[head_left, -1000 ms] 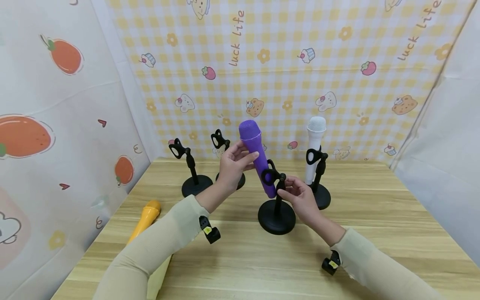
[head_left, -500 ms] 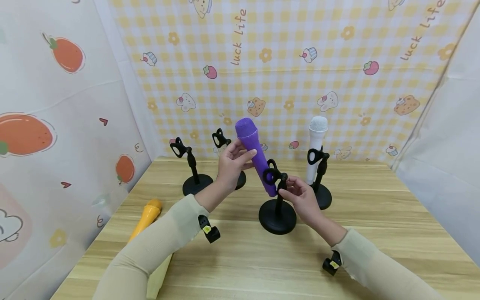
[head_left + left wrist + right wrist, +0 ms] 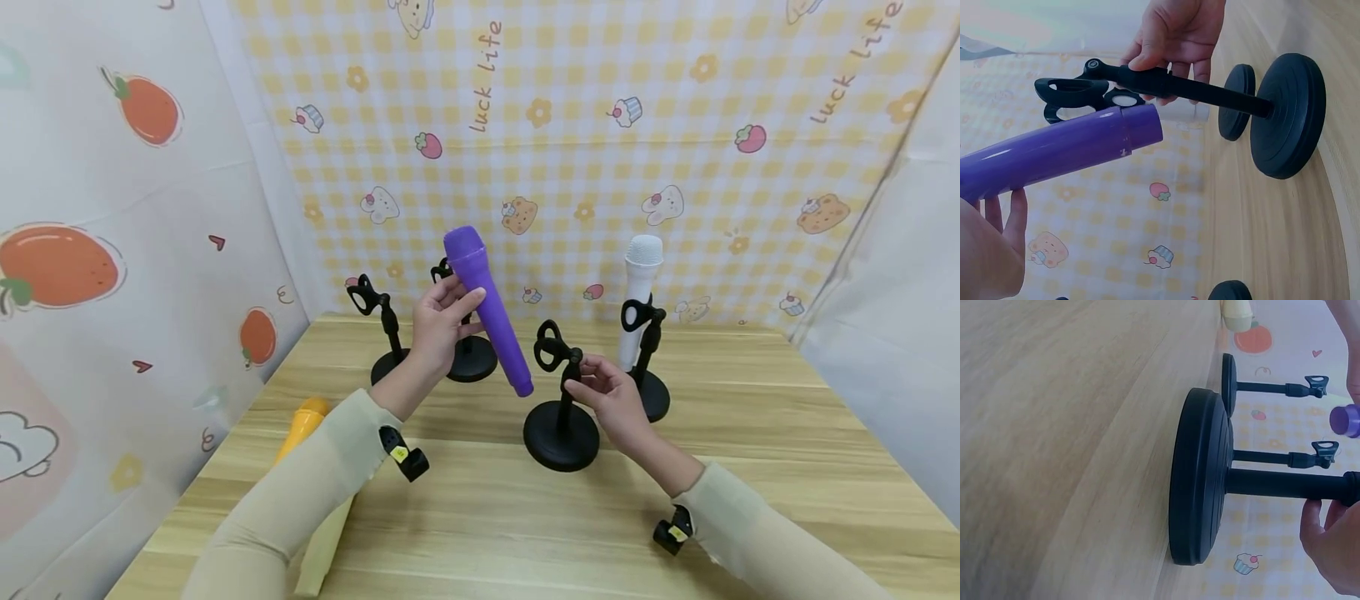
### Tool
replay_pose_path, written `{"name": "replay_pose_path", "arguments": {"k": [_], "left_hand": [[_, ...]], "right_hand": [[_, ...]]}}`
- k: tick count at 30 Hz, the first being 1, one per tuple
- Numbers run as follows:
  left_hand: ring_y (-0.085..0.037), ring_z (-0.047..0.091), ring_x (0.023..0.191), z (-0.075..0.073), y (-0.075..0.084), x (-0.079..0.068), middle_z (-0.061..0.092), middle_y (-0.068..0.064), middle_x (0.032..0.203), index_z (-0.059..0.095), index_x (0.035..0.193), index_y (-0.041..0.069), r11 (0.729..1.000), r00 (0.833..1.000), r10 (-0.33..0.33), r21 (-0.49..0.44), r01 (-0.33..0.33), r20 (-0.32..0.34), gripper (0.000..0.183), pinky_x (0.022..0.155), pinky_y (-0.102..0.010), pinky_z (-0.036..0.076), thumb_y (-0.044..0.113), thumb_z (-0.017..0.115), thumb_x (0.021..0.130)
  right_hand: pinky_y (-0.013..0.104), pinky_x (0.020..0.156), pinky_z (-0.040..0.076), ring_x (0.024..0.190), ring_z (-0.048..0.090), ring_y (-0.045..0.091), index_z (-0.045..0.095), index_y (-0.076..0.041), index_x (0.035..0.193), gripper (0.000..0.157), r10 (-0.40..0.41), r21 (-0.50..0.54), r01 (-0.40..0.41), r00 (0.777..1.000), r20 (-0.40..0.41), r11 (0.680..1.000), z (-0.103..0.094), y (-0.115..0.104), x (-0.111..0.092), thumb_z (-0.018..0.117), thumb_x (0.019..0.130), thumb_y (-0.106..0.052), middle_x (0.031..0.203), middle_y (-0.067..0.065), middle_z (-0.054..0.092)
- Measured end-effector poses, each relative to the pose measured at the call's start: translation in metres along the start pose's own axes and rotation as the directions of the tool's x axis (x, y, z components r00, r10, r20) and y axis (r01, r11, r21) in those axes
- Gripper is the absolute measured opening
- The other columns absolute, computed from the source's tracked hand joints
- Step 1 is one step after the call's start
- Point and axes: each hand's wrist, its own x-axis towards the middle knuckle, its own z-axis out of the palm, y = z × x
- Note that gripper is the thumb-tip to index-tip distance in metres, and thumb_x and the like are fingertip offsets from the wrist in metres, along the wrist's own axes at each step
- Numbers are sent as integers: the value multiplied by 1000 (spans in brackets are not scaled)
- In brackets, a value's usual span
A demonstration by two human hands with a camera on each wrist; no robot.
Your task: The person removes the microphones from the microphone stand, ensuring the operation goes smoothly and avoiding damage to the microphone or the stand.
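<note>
My left hand (image 3: 437, 332) grips a purple microphone (image 3: 497, 321) around its handle, the head tilted up to the left. Its lower end hangs just left of a black microphone stand (image 3: 561, 437), apart from the stand's clip (image 3: 553, 346) in the head view. With thumb and fingers my right hand (image 3: 617, 402) pinches that stand's upright, whose round base rests on the table. In the left wrist view the purple handle (image 3: 1054, 147) passes close below the clip. The right wrist view has the stand's base (image 3: 1197, 478) large and only the microphone's tip (image 3: 1344, 420).
A white microphone (image 3: 643, 267) stands upright at another black stand (image 3: 651, 396) on the right. Two more stands, one at far left (image 3: 388, 321) and one behind my left hand (image 3: 472, 362), carry no microphone. An orange microphone (image 3: 306, 421) and a pale yellow object (image 3: 326, 542) lie partly under my left sleeve.
My left hand has drawn the purple microphone leftward and slightly up, away from the stand's clip it overlapped before. My right hand keeps its hold on the stand.
</note>
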Motion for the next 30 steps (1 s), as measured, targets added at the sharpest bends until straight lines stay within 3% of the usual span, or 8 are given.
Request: {"name": "replay_pose_path", "arguments": {"k": [9, 30], "left_hand": [[-19, 67, 85, 0, 1, -1, 67, -6, 97, 62, 121, 3, 998, 1000, -20, 54, 20, -15, 34, 64, -36, 59, 9, 70, 89], [-20, 68, 89, -5, -4, -5, 67, -9, 107, 62, 128, 5, 991, 998, -57, 120, 58, -10, 41, 66, -37, 59, 14, 73, 89]], "right_hand": [[28, 83, 55, 94, 60, 13, 56, 3, 117, 32, -9, 22, 9, 1000, 12, 1000, -2, 0, 0, 70, 88, 0, 103, 1, 59], [26, 83, 54, 93, 60, 9, 56, 1, 115, 26, 19, 33, -19, 1000, 14, 999, 0, -2, 0, 65, 91, 2, 103, 1, 58]]}}
